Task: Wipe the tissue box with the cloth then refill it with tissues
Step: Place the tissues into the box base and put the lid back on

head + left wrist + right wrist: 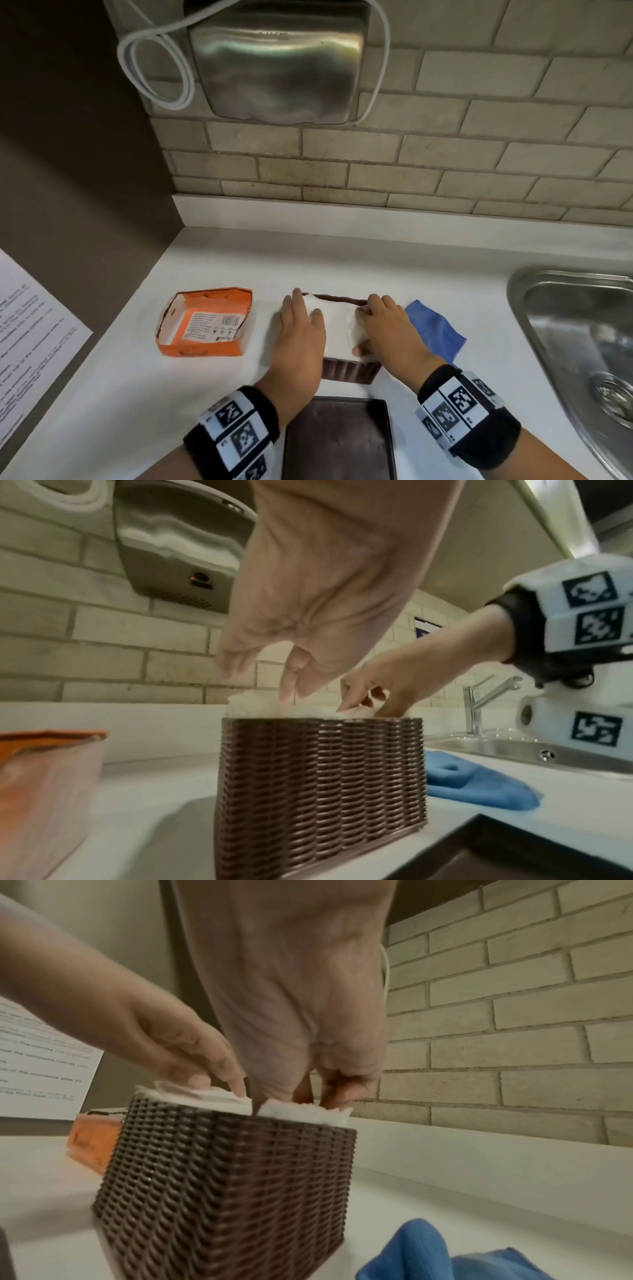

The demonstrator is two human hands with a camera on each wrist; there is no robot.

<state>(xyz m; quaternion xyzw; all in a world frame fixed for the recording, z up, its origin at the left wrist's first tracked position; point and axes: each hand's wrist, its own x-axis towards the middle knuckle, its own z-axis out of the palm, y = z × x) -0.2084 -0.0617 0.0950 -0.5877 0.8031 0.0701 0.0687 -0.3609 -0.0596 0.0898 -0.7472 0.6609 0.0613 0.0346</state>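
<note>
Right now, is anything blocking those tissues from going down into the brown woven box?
Nothing visible blocks them. The tissues already sit in the open top of the woven box, with the left hand pressing on them and the right hand tucking the other end. The lid lies apart, nearer the person.

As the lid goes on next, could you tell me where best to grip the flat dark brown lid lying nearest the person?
Probably by its two long side edges, coming from above. The flat dark brown lid lies flat on the white counter, its near end out of the picture, so only its edges give the fingers purchase.
</note>
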